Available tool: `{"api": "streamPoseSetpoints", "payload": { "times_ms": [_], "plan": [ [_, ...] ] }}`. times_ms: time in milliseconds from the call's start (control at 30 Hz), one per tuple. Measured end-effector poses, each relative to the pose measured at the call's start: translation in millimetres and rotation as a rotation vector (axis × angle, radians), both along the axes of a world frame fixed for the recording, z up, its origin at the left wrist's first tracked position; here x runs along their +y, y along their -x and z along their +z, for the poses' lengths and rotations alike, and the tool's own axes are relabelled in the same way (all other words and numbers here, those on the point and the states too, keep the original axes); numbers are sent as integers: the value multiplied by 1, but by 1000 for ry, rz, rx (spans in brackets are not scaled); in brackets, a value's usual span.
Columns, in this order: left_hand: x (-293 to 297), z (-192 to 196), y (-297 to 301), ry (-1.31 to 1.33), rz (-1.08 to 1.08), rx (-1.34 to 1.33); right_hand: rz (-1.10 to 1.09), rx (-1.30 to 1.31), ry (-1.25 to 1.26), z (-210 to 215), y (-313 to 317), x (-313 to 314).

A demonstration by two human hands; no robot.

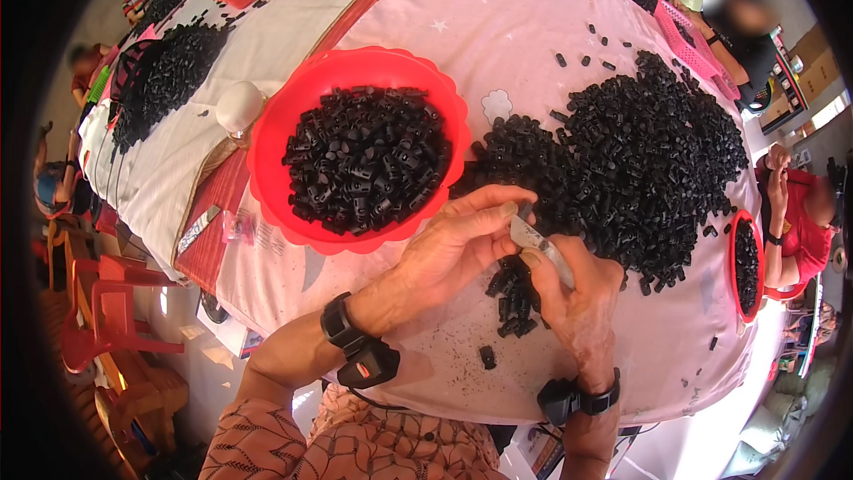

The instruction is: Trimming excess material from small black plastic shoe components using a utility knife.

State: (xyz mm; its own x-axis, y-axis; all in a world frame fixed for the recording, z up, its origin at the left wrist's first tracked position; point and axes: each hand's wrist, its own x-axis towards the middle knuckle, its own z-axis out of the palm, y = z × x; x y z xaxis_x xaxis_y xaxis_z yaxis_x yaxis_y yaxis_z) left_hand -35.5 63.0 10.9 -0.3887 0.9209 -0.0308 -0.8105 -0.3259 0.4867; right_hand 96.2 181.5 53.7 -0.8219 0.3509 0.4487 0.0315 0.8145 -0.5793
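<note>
And here's the L hand (444, 249), ctr frame, pinching a small blk piece (525, 211) in its fingertips! R hand (582, 298), just right of ctr, grips a knife (530, 236), blade right by the piece; can't tell if they touch. Red bowl (268, 160) w/ blk pcs upper left of ctr, big blk pile (653, 160) right of ctr, loose pc (487, 357) lower ctr on pink cloth (444, 391).

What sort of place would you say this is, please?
Probably a small, informal workshop, though it could be someone's home: a large heap of small black parts lies on a cloth-covered table, a red bowl holds more, and a person in red is at the right.
</note>
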Motion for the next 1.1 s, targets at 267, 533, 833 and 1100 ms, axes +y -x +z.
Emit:
{"api": "streamPoseSetpoints", "payload": {
  "times_ms": [267,533,833,1100],
  "plan": [
    [-1,-2,0,13,0,1,-1,9,-12,-1,1,0],
    [-1,-2,0,16,6,-4,-5,-7,3,-2,2,-2],
    [2,-5,-3,70,48,14,-31,-36,-20,-10,5,-4],
    [1,-3,-9,77,-46,52,-92,94,54,-14,4,1]
  ]
}}
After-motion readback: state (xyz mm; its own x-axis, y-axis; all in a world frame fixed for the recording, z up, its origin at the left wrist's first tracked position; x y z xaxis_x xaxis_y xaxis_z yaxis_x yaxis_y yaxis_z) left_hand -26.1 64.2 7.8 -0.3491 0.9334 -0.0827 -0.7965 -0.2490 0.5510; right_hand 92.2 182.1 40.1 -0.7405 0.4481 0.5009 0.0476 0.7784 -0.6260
